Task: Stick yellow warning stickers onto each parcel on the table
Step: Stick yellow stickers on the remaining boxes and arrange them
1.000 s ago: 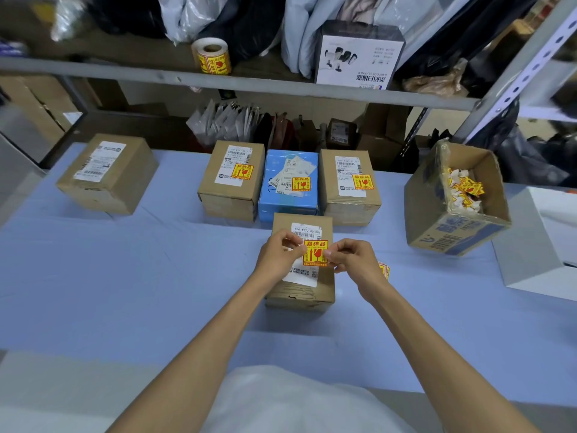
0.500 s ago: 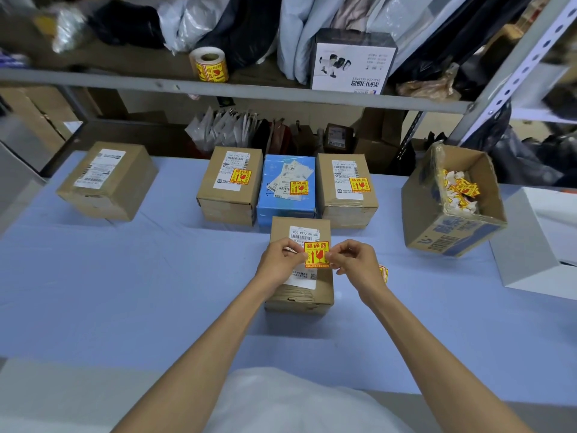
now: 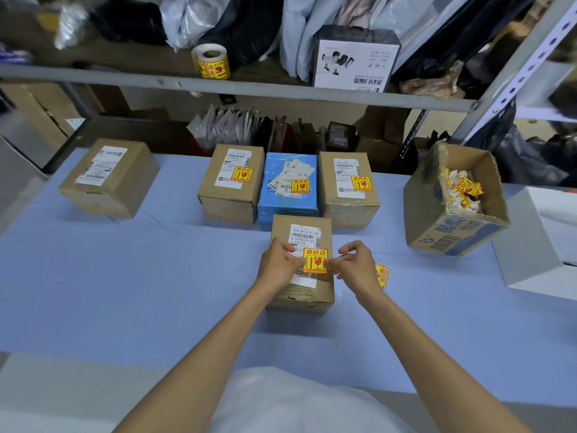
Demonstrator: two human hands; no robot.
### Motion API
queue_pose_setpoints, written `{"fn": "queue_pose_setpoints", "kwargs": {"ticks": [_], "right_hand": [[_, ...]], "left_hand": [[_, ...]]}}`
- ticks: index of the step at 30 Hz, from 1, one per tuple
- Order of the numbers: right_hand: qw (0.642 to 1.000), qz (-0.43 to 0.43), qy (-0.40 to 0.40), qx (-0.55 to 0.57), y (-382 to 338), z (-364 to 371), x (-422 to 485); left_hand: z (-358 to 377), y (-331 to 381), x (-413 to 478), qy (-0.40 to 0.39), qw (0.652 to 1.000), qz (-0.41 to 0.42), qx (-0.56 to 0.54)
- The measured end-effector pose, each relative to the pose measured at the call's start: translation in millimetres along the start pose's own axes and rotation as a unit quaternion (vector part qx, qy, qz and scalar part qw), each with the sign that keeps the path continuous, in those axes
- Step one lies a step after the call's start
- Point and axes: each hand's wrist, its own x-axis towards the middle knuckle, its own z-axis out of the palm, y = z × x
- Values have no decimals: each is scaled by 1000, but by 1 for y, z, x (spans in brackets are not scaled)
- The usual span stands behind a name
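Left hand (image 3: 278, 266), right hand (image 3: 356, 266), both pinching yellow sticker (image 3: 315, 258), over brown parcel (image 3: 307, 295)

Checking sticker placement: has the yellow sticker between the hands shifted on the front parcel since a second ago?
Yes, slightly: the yellow sticker now sits lower on the white label of the parcel, nearer the person.

table (image 3: 131, 276) open left, 3 parcels (image 3: 288, 201) behind

We are stretching both arms forward, left hand (image 3: 278, 267) and right hand (image 3: 356, 266) pinching the sticker (image 3: 316, 257) with curled fingers (image 3: 350, 247).
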Motion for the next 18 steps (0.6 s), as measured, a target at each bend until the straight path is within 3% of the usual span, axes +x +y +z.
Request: {"fn": "queue_pose_setpoints", "kwargs": {"ticks": [18], "right_hand": [[989, -56, 54, -123, 14, 13, 11]], "left_hand": [[8, 1, 6, 25, 988, 8, 153]]}}
